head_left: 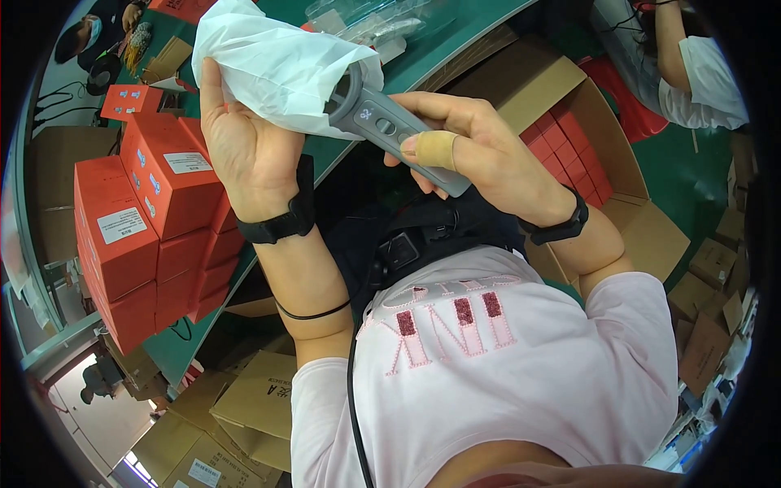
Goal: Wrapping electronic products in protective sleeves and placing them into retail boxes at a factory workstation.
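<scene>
While both hands grip bag [277,61] and grey device [390,126], red boxes [154,211] crowd the left

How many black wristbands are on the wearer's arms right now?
2: one black wristband on the left wrist below the left hand, one black wristband on the right wrist behind the right hand. A thin black cord also circles the left forearm.

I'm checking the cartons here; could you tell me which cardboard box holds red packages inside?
The open cardboard box right of the right hand; rows of red packages fill it.

Head-worn fisheye, close, looking down
</scene>
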The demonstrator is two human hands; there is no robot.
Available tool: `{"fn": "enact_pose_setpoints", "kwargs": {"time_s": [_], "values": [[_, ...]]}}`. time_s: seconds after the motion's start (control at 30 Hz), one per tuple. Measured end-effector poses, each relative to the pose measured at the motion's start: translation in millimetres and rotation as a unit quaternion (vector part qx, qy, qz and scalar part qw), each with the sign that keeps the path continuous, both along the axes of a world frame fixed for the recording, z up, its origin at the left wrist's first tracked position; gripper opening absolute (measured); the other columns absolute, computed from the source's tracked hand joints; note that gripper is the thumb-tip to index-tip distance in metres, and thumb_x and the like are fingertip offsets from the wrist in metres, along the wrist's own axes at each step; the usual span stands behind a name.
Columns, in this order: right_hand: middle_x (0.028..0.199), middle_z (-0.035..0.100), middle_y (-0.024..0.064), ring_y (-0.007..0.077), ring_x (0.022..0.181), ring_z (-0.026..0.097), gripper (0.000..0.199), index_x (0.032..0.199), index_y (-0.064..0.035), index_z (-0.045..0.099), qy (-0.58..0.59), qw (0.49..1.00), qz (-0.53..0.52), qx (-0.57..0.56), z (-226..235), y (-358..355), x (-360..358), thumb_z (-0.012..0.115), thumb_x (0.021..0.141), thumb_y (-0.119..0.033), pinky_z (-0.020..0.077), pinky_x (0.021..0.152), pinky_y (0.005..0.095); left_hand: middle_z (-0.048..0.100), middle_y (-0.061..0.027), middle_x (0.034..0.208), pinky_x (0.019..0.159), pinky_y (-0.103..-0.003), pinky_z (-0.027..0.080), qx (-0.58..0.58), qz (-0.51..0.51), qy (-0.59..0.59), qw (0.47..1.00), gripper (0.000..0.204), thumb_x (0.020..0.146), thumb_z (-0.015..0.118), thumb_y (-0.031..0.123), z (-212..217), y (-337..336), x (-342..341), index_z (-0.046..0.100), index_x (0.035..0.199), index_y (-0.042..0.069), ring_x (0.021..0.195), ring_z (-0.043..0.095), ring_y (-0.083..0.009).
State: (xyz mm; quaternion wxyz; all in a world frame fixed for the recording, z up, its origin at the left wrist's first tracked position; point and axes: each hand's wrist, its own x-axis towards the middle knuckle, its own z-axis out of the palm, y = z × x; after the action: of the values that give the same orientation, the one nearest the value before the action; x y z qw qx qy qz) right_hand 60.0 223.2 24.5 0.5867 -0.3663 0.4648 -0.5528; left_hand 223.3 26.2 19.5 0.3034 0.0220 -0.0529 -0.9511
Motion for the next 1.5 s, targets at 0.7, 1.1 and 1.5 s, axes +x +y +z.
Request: {"fn": "enact_pose_setpoints", "kwargs": {"time_s": [0.7, 1.1, 1.5], "values": [[0.118, 0.065, 0.0112, 0.0168, 0.112, 0.063, 0.094, 0.158, -0.0061, 0.027, 0.195, 0.920, -0.300, -0.161, -23.7, -10.1, 5.7, 0.078, 0.080, 0.001, 0.0482, 0.100, 0.0301, 0.059, -0.0107, 0.127, 0.103, -0.033, 0.046, -0.413, 0.268, -0.347, 0.798, 0.064, 0.083, 0.081, 0.001, -14.1, 98.1, -69.5, 0.045, 0.137, -0.001, 0.113, 0.060, -0.0193], [0.133, 0.061, 0.0158, 0.0198, 0.115, 0.063, 0.086, 0.150, -0.0046, 0.041, 0.239, 0.895, -0.290, -0.240, -28.0, -7.1, -18.4, 0.082, 0.075, 0.000, 0.0506, 0.097, 0.0316, 0.059, -0.0061, 0.132, 0.099, -0.036, 0.048, -0.296, 0.226, -0.302, 0.877, 0.053, 0.098, 0.069, 0.032, -0.2, 100.2, -71.5, 0.050, 0.141, 0.007, 0.120, 0.057, -0.0170], [0.136, 0.059, 0.0170, 0.0275, 0.118, 0.064, 0.086, 0.148, 0.0001, 0.042, 0.455, 0.779, -0.330, -0.279, -49.4, -3.1, -21.7, 0.085, 0.073, 0.003, 0.0516, 0.099, 0.0373, 0.064, -0.0052, 0.120, 0.088, -0.032, 0.054, -0.291, 0.178, -0.297, 0.892, 0.046, 0.091, 0.077, 0.016, 5.9, 91.5, -67.7, 0.057, 0.130, 0.005, 0.106, 0.064, -0.0161]]}}
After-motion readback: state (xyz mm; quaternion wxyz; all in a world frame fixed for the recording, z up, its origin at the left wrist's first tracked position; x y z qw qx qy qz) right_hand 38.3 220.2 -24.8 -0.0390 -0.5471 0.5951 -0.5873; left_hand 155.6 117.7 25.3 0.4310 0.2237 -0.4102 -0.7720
